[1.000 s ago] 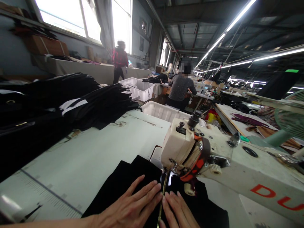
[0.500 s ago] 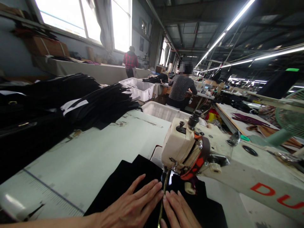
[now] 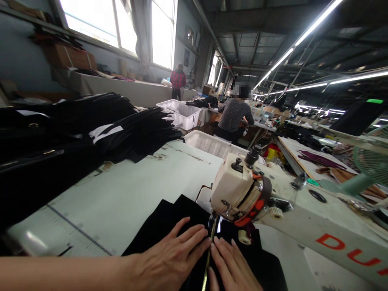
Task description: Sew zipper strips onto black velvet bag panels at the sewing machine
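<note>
At the bottom centre of the frame, the person's left hand (image 3: 172, 256) lies palm down on black fabric (image 3: 157, 226), its thumb spread from the fingers, pressing flat and pinching nothing that can be seen. The right hand (image 3: 232, 262) rests just beside it, fingers close together and also flat on the fabric. Between them a gold zipper (image 3: 211, 242) runs from the bottom edge of the frame up to the needle area of a cream sewing machine (image 3: 233, 188), right of centre.

The fabric's stepped upper edge lies on the pale tabletop (image 3: 142, 182). Open tabletop stretches to the left of the fabric, as far as a heap of black pieces (image 3: 142, 129) that fills the left of the frame and overhangs the table's far corner. The machine's arm, with red letters, closes off the right side. Along the table's lower left runs a printed ruler scale (image 3: 79, 228); its far edge is scuffed.

Beyond that edge sit two white bins (image 3: 212, 144). Farther back, a seated person in grey (image 3: 233, 117) and a standing person in red plaid (image 3: 178, 81) face away. Windows light the upper left; tube lights cross the dark ceiling, upper right.
</note>
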`<state>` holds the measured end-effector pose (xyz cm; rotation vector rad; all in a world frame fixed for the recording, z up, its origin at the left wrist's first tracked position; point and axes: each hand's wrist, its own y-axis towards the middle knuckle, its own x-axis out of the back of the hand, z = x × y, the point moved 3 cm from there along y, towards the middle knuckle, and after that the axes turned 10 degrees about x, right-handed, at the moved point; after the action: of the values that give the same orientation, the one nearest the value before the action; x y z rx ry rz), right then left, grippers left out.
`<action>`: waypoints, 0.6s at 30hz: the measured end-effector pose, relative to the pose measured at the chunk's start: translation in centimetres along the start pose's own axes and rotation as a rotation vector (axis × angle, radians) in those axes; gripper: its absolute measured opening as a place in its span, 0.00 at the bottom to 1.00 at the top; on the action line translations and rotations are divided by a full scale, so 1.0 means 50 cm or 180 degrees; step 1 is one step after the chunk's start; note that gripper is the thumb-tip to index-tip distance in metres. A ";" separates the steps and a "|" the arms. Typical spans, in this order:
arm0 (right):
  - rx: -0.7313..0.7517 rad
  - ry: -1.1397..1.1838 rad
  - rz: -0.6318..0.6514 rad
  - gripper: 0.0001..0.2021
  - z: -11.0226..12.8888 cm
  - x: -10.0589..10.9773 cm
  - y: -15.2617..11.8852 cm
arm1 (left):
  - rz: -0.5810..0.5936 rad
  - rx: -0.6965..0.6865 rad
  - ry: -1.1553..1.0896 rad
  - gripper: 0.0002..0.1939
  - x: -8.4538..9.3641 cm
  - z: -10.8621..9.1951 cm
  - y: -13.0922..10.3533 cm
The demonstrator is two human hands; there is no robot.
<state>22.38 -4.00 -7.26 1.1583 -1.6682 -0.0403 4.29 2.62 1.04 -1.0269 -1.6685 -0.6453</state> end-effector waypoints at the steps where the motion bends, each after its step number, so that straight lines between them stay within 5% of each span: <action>1: 0.0020 -0.0023 0.0075 0.17 -0.006 -0.003 0.000 | -0.0016 -0.0001 -0.0086 0.38 -0.003 0.005 0.004; 18: 0.0007 0.0012 0.0431 0.19 -0.037 -0.029 0.000 | -0.0380 -0.0259 -0.0322 0.39 -0.025 0.057 0.044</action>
<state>23.74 -2.09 -7.49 1.0440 -1.7399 0.0492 4.97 5.61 -1.23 -1.0379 -1.8152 -0.7554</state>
